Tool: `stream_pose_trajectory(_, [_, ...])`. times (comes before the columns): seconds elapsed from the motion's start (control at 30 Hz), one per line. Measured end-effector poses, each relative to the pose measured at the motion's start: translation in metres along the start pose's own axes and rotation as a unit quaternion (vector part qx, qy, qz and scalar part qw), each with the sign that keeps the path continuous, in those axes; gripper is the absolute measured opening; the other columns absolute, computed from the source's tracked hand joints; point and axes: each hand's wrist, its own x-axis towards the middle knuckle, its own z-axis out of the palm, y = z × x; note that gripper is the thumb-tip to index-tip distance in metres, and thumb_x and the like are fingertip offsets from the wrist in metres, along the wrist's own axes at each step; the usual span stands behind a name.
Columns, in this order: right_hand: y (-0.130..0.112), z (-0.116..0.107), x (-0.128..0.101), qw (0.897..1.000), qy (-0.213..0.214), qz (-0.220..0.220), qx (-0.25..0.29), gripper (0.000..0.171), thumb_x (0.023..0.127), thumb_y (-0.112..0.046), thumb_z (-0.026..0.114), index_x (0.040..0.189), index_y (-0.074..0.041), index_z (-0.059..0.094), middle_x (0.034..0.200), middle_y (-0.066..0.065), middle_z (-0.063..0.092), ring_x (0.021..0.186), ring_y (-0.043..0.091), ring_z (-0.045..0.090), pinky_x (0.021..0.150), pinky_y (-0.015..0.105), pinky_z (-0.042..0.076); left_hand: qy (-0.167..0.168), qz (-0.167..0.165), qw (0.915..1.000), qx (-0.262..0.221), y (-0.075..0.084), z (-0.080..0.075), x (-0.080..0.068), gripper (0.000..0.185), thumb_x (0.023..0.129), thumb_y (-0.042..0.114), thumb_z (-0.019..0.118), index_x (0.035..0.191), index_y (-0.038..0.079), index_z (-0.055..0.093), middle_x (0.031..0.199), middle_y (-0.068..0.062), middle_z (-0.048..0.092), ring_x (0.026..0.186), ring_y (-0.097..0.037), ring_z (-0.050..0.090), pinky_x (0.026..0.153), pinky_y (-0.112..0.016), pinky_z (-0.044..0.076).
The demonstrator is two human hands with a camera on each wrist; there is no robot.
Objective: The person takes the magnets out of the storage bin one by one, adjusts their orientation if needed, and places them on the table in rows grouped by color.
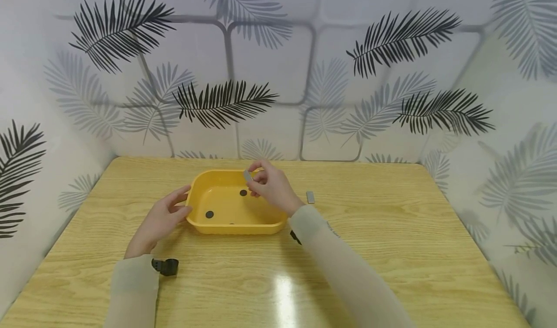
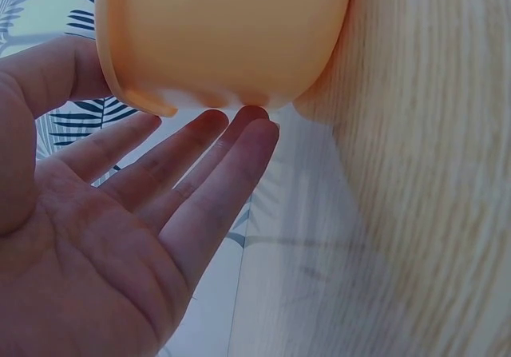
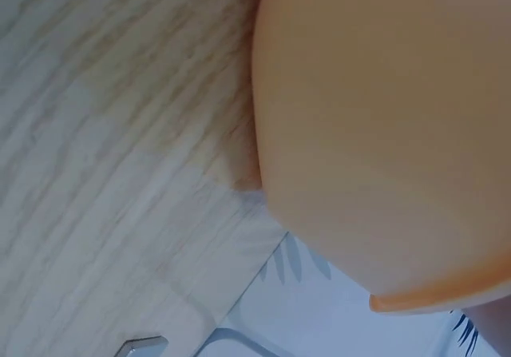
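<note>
A yellow plastic basin (image 1: 237, 229) sits on the wooden table. My left hand (image 1: 163, 219) rests at its left end, fingertips against the outer wall and thumb near the rim; in the left wrist view its fingers (image 2: 215, 197) look loosely extended. Over the basin's right part, my right hand (image 1: 271, 185) pinches a small flat grey rectangular piece (image 1: 247, 176) between thumb and fingers. Dark round discs (image 1: 209, 214) lie on the basin's floor, one mostly hidden by the front wall. In the right wrist view the basin's wall (image 3: 383, 149) hides most of the hand.
Another grey rectangular piece (image 1: 310, 197) lies on the table (image 1: 383, 221) just right of the basin, beside my right forearm. Behind the table's back edge stands a wall covering (image 1: 270, 125) with a feather pattern.
</note>
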Motion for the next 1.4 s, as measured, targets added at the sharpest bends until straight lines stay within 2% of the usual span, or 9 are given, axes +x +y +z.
stream_pose_trajectory(0.1, [0.001, -0.001, 0.0, 1.0, 0.003, -0.014, 0.002, 0.038, 0.099, -0.006, 0.066, 0.135, -0.013, 0.057, 0.097, 0.024, 0.072, 0.084, 0.042, 0.073, 0.074, 0.032, 0.064, 0.0, 0.001, 1.0, 0.002, 0.0, 0.0, 0.0, 0.066, 0.108, 0.021, 0.055, 0.165, 0.015, 0.024, 0.165, -0.024, 0.035, 0.139, -0.042, 0.054, 0.107, -0.048, 0.055])
stream_pose_trajectory(0.27, [0.002, -0.002, 0.0, 1.0, 0.012, -0.011, 0.017, 0.042, 0.099, -0.004, 0.065, 0.14, -0.016, 0.059, 0.089, 0.012, 0.068, 0.077, 0.027, 0.073, 0.073, 0.03, 0.064, 0.0, 0.002, 1.0, 0.001, 0.0, 0.0, 0.0, 0.066, 0.108, 0.02, 0.055, 0.166, 0.015, 0.024, 0.165, -0.023, 0.035, 0.139, -0.042, 0.053, 0.107, -0.049, 0.055])
stream_pose_trajectory(0.43, [0.0, -0.006, 0.0, 0.999, 0.022, 0.007, 0.033, 0.044, 0.098, -0.005, 0.068, 0.14, -0.014, 0.059, 0.09, 0.011, 0.069, 0.077, 0.019, 0.074, 0.077, 0.033, 0.065, -0.001, -0.002, 1.0, 0.002, 0.0, 0.0, 0.0, 0.066, 0.108, 0.022, 0.055, 0.166, 0.016, 0.024, 0.166, -0.023, 0.034, 0.14, -0.042, 0.052, 0.109, -0.051, 0.054])
stream_pose_trajectory(0.53, [0.0, -0.009, 0.001, 0.999, 0.022, 0.016, 0.035, 0.044, 0.097, -0.005, 0.069, 0.139, -0.013, 0.059, 0.091, 0.012, 0.07, 0.079, 0.021, 0.074, 0.079, 0.033, 0.066, -0.001, -0.003, 1.0, 0.003, -0.001, 0.0, 0.0, 0.066, 0.108, 0.022, 0.055, 0.166, 0.016, 0.024, 0.166, -0.024, 0.034, 0.14, -0.042, 0.053, 0.11, -0.051, 0.053])
stream_pose_trajectory(0.7, [0.001, -0.013, 0.0, 0.999, 0.012, 0.03, 0.034, 0.044, 0.096, -0.003, 0.07, 0.138, -0.012, 0.058, 0.092, 0.011, 0.07, 0.091, 0.038, 0.074, 0.082, 0.032, 0.065, 0.0, -0.002, 1.0, 0.004, -0.002, 0.0, 0.0, 0.065, 0.108, 0.021, 0.055, 0.166, 0.015, 0.024, 0.165, -0.024, 0.034, 0.14, -0.042, 0.053, 0.109, -0.05, 0.054])
stream_pose_trajectory(0.77, [0.002, -0.015, 0.0, 0.999, 0.01, 0.033, 0.032, 0.044, 0.096, -0.003, 0.071, 0.137, -0.011, 0.058, 0.093, 0.01, 0.07, 0.093, 0.039, 0.074, 0.084, 0.032, 0.064, -0.001, -0.002, 1.0, 0.002, -0.002, 0.0, 0.001, 0.065, 0.108, 0.021, 0.055, 0.166, 0.015, 0.024, 0.165, -0.024, 0.034, 0.14, -0.042, 0.053, 0.109, -0.05, 0.054])
stream_pose_trajectory(1.07, [0.007, -0.034, -0.01, 0.999, -0.001, 0.045, -0.013, 0.049, 0.093, -0.008, 0.075, 0.139, -0.01, 0.058, 0.105, 0.011, 0.07, 0.089, 0.016, 0.07, 0.086, 0.029, 0.061, -0.004, -0.001, 1.0, -0.003, -0.003, 0.0, 0.001, 0.066, 0.108, 0.021, 0.055, 0.166, 0.015, 0.024, 0.165, -0.024, 0.034, 0.14, -0.042, 0.052, 0.108, -0.05, 0.055])
stream_pose_trajectory(1.23, [0.011, -0.047, -0.014, 0.998, 0.0, 0.042, -0.039, 0.049, 0.092, -0.007, 0.076, 0.138, -0.008, 0.058, 0.108, 0.012, 0.071, 0.093, 0.019, 0.07, 0.086, 0.028, 0.06, -0.004, 0.002, 1.0, -0.006, -0.004, 0.0, 0.001, 0.066, 0.108, 0.02, 0.055, 0.166, 0.015, 0.023, 0.165, -0.024, 0.034, 0.14, -0.043, 0.053, 0.105, -0.047, 0.057])
stream_pose_trajectory(1.4, [0.017, -0.057, -0.018, 0.998, 0.008, 0.039, -0.044, 0.048, 0.09, -0.005, 0.076, 0.135, -0.007, 0.059, 0.106, 0.011, 0.07, 0.091, 0.019, 0.068, 0.082, 0.025, 0.059, -0.005, 0.004, 1.0, -0.006, -0.005, -0.001, 0.002, 0.066, 0.107, 0.02, 0.055, 0.166, 0.014, 0.024, 0.165, -0.025, 0.035, 0.139, -0.043, 0.054, 0.104, -0.045, 0.058])
